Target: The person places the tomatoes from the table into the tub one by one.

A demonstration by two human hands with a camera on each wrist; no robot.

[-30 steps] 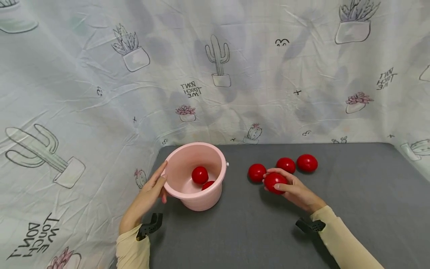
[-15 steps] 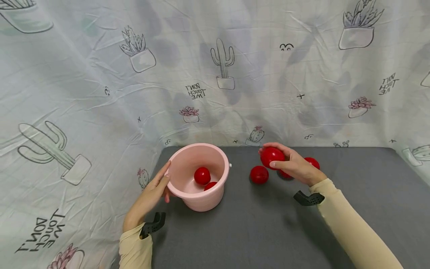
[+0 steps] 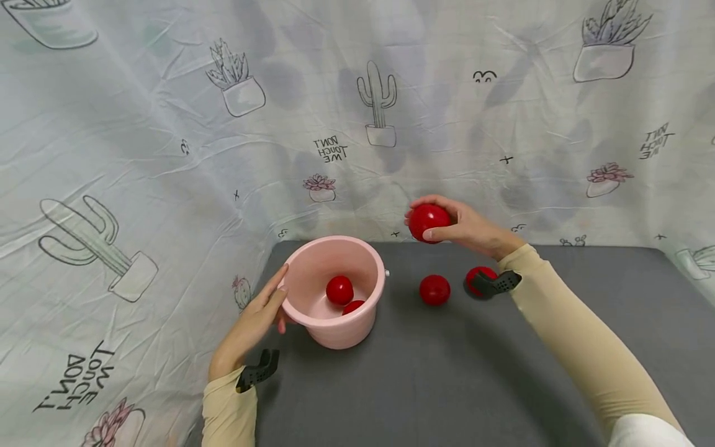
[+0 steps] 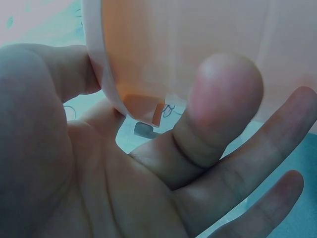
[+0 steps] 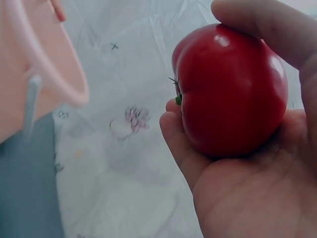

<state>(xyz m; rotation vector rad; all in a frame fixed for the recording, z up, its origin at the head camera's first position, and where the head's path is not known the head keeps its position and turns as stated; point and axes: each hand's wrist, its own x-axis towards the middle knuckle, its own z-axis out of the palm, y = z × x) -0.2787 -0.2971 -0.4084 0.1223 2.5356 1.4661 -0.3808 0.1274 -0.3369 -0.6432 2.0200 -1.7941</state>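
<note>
My right hand [image 3: 469,226] holds a red tomato [image 3: 427,220] in the air, above the back edge of the table. In the right wrist view the thumb and fingers curl round this tomato [image 5: 230,91], and a bit of green stem shows. My left hand [image 3: 254,323] grips the rim of a pink bucket [image 3: 341,335] at its left side, with the thumb at the rim and fingers along the outer wall. Inside the bucket lie two red tomatoes, one in full view [image 3: 339,290] and one partly hidden by the front wall [image 3: 353,307].
On the grey table [image 3: 413,385], right of the bucket, sits a tomato [image 3: 434,290]. Another tomato [image 3: 477,278] lies farther right, partly covered by the black wrist mount [image 3: 497,284]. A cactus-print cloth [image 3: 447,124] hangs behind the table and along its left side.
My right hand has lifted the tomato off the table area and carried it up and left. My forearm now covers the rightmost tomato's spot. The left hand stays on the bucket.
</note>
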